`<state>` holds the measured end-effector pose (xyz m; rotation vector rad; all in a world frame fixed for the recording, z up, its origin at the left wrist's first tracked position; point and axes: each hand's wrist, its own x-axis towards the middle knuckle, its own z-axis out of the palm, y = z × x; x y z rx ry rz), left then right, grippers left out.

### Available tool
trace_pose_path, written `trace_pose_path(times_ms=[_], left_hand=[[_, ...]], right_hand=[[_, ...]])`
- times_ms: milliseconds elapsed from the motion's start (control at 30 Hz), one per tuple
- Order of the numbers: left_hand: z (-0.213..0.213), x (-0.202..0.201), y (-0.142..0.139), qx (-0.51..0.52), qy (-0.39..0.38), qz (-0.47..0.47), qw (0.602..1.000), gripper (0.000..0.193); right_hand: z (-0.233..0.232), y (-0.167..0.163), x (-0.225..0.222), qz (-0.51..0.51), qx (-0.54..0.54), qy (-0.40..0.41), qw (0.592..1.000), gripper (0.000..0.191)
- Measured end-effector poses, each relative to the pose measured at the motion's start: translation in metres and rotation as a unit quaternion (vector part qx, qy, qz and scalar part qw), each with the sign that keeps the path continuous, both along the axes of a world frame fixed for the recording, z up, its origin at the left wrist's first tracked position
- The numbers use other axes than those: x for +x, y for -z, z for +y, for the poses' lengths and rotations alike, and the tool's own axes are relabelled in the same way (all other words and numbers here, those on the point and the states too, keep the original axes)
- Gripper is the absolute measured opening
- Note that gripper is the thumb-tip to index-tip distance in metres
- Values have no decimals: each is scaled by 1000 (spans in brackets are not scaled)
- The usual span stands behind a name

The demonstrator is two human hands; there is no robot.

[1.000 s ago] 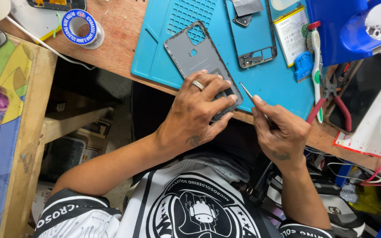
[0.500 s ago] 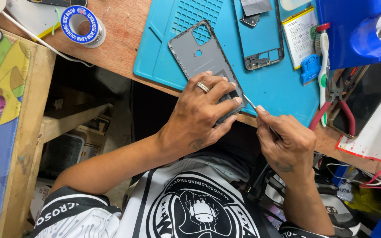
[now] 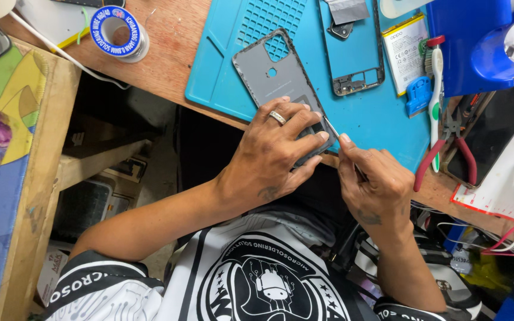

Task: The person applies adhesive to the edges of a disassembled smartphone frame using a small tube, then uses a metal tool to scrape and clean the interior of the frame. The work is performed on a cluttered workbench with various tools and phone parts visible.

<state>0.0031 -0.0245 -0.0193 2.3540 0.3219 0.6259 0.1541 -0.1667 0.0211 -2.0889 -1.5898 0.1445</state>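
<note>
The left hand (image 3: pixel 272 157) lies flat over the lower end of a grey phone back cover (image 3: pixel 281 83), its fingers spread and pressed down, 1 of them wearing a ring. That grip seems meant to pin the cover so it cannot slide while the other hand works at its edge. The cover rests on a teal work mat (image 3: pixel 382 122), its lower end at the mat's near edge, close to the near edge of the wooden bench (image 3: pixel 168 53), and its camera cut-out points away from the person.

The right hand (image 3: pixel 376 184) is closed around a thin metal tool (image 3: pixel 332 127), thumb and forefinger pinched near the tip. The tip meets the cover's right side beside the left fingertips, likely held low there to get under a seam or scrape along it.

Further out on the mat lie a dark phone frame (image 3: pixel 352 56) with a small silver part at its top, and to its right a flat white battery (image 3: pixel 404 52). A small blue clip-like piece (image 3: pixel 417 95) sits below the battery, beside a toothbrush (image 3: pixel 435 98) lying lengthwise at the mat's right edge. Red-handled pliers (image 3: pixel 447 148) rest just past that edge, near the right hand. A blue plastic holder (image 3: pixel 477 41) stands at the far right corner. A spool of solder wire (image 3: pixel 118 28) sits well to the left on the bare wood.

Nothing lies between the hands and the cover; the pliers' handles are the nearest clutter.
</note>
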Motion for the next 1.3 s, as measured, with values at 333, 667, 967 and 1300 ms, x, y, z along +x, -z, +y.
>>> trace_pose_path(times_ms=[333,667,967,1300], left_hand=[[-1,-1,1,-7,-6,-3,1000,34],[-2,0,0,-6,-8,-2,1000,33],[-1,-1,-1,-7,-9,0,1000,33],[0,-1,3,-4,-14,-4,1000,34]], right_hand=[[-5,-7,0,15,-20,6,1000,19],[-2,-12,5,2,-37,-3,999,22],[-4,-9,2,29,-26,8,999,24],[1,1,2,20,-7,18,1000,18]])
